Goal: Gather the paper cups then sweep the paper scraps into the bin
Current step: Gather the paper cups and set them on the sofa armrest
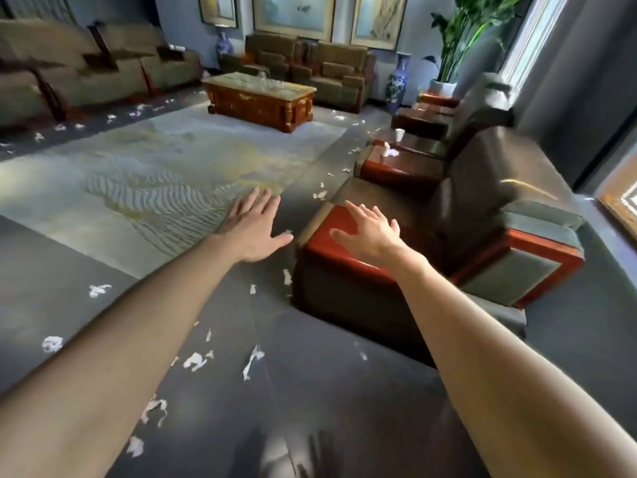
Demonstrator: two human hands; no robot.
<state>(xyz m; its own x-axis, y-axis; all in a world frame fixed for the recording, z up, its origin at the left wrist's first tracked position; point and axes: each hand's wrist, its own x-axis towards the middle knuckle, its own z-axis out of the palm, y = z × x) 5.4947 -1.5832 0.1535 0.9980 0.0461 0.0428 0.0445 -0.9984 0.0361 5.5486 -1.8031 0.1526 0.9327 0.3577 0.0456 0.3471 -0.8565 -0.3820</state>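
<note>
Paper scraps [253, 360], ragged white, lay beside the leather armchair [482, 188]; the left hand [253, 231] and right hand [370, 234] spread wide, empty.

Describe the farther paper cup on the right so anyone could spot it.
Follow the brown armchairs along the right wall to the dark side table behind the nearest one. The white cup stands alone there; the nearer cup has crumpled paper beside it.

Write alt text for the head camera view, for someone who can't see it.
The person's left hand and right hand reach forward, open and empty, over a dark floor littered with paper scraps. A paper cup stands on a side table beside the armchairs.
</note>
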